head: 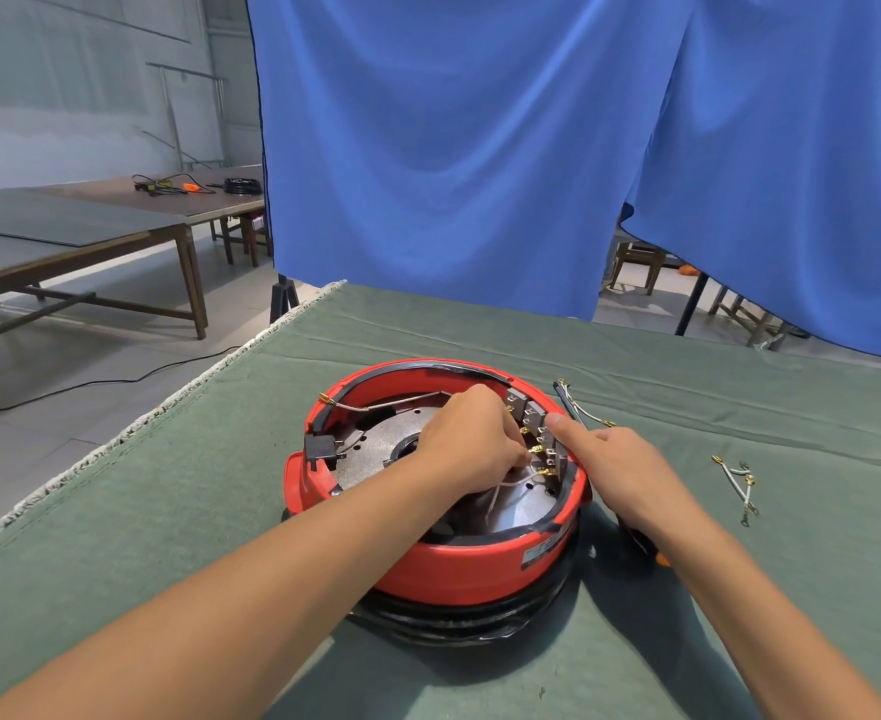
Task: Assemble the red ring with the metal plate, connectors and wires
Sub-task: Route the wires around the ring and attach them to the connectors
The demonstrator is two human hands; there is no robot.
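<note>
**Wiring partway done, spare leads still out**

Red ring (449, 563) sits centre-near on the green tabletop (688, 366), metal plate (376, 449) already seated inside. Connector blocks (529, 410) are lined up along the right inner wall. Left hand (467, 441) is inside the ring, fingers curled, pinching a brass-tipped white wire (534, 450) at the blocks. Right hand (620, 467) rests on the right rim, index finger straight, pressing a block, gripping nothing. One lead (376, 405) hangs loose at the far-left rim. Still to fit, I'd say: loose wires (584, 407) just right of the ring and a bundle (739, 480) further right.
</note>
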